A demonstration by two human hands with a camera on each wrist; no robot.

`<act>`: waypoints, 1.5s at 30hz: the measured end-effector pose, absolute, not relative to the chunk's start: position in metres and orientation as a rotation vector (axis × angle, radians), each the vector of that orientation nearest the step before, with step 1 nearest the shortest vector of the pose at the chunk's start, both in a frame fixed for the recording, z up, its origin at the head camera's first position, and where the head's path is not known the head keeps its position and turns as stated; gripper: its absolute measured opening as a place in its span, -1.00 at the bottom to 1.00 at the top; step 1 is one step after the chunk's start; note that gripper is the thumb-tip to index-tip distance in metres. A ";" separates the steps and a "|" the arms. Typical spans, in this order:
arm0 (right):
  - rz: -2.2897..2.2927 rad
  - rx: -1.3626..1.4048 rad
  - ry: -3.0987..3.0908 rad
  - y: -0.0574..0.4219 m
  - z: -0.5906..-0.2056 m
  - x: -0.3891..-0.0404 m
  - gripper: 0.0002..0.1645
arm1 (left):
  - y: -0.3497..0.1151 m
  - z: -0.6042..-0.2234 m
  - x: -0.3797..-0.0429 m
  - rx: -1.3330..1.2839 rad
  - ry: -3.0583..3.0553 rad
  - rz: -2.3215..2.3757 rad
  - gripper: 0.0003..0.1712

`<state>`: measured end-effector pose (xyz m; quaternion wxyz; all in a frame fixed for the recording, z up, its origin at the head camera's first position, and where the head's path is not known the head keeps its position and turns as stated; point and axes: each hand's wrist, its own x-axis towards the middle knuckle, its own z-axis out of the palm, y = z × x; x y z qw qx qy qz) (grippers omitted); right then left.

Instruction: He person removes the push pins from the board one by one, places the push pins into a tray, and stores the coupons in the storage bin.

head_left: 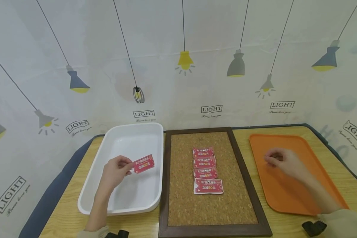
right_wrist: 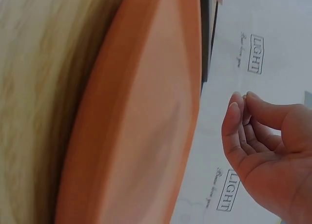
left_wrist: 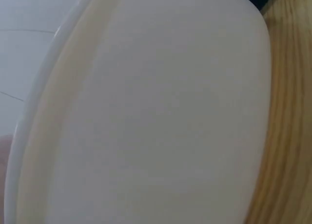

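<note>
My left hand pinches a red paper coupon by its left end, over the white tray. The left wrist view is mostly filled by the tray's side. Over the orange tray, my right hand has its thumb and fingertips brought together. In the right wrist view that hand shows curled fingers meeting the thumb; I cannot tell whether something small is between them. Several like coupons hang in an overlapping column on the framed cork board, each with a small shiny pin near its top.
The cork board lies between the two trays on a wooden table. Behind the table hangs a pale cloth printed with lamps. The white tray has raised sides; the orange tray is shallow.
</note>
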<state>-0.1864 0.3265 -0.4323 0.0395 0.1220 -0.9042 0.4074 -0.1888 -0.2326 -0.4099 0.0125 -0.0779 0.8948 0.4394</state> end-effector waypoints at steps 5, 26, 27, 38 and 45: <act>1.199 0.284 -2.810 0.342 -0.440 -0.191 -0.78 | -0.246 -0.414 -0.189 -0.307 2.778 1.343 -0.67; 1.048 0.119 -2.950 0.381 -0.460 -0.206 -0.75 | -0.287 -0.422 -0.193 -0.412 2.691 1.189 -0.75; 1.045 0.113 -2.957 0.381 -0.461 -0.206 -0.75 | -0.288 -0.423 -0.193 -0.418 2.688 1.179 -0.74; 0.981 0.085 -3.022 0.387 -0.461 -0.208 -0.70 | -0.295 -0.428 -0.195 -0.462 2.645 1.171 -0.71; 0.995 0.081 -3.031 0.386 -0.461 -0.208 -0.71 | -0.294 -0.429 -0.196 -0.432 2.663 1.150 -0.72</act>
